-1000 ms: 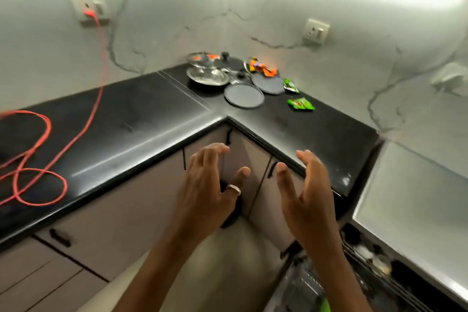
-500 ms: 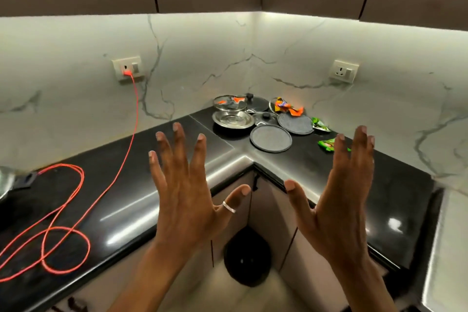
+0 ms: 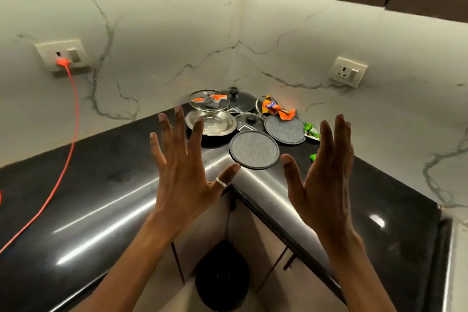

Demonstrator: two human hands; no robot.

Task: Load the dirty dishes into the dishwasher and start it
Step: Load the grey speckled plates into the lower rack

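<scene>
Dishes are piled in the back corner of the black counter [image 3: 106, 185]: a steel plate [image 3: 211, 123], a glass lid [image 3: 209, 100] holding an orange wrapper, two dark lids with knobs [image 3: 249, 120], and two grey round plates [image 3: 254, 149] [image 3: 285, 129]. My left hand [image 3: 184, 172] is raised in front of the steel plate, fingers spread and straight, holding nothing. My right hand [image 3: 323, 175] is raised beside it, fingers straight, also empty. Both hover above the counter's inner corner, short of the dishes. The dishwasher is out of view.
An orange cable [image 3: 64, 159] runs from a wall socket [image 3: 62, 54] down across the left counter. Orange [image 3: 277, 109] and green wrappers [image 3: 311, 132] lie among the dishes. A second socket [image 3: 348, 72] is on the right wall. A dark round bin [image 3: 221, 276] stands on the floor below.
My view has lifted from the open dishwasher up to the counter corner. Both hands have risen and spread their fingers, now closer to the dishes.
</scene>
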